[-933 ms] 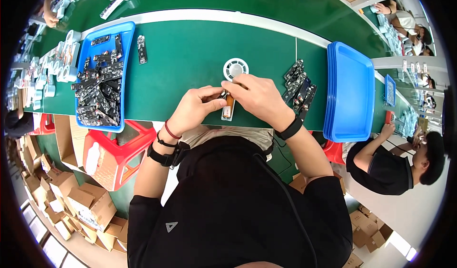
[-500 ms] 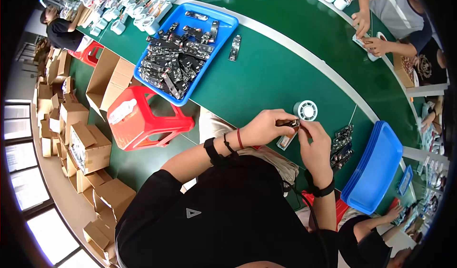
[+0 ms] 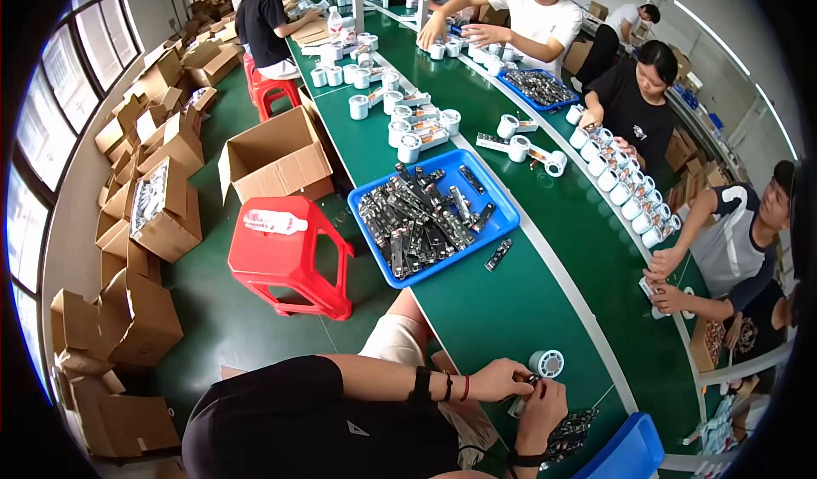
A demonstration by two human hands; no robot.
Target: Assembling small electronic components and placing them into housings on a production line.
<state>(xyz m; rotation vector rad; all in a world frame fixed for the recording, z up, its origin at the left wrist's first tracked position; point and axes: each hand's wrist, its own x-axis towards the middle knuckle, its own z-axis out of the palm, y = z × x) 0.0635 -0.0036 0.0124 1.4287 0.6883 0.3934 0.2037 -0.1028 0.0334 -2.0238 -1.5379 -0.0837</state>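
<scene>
A light-blue handheld fan [image 3: 547,363] with a round vented head lies at the near edge of the green table, its handle mostly hidden under my hands. My left hand [image 3: 502,379] is closed in a pinch on a small dark circuit board [image 3: 534,378], held over the handle. From the other side my right hand [image 3: 545,404] curls its fingers against the same spot, apparently gripping the fan's handle; its fingertips are partly hidden. Several black circuit boards [image 3: 572,435] lie in a pile beside my right hand.
A blue tray [image 3: 508,198] heaped with black boards stands to the left, one loose board [image 3: 499,255] beside it. Stacked blue trays [image 3: 634,452] sit at the near right. A red stool [image 3: 285,258] and an open carton [image 3: 281,156] stand alongside the table. Co-workers handle fans across it.
The view has tilted up and left, so the hands now appear lower and more of the room shows. Both hands stay together at the fan.
</scene>
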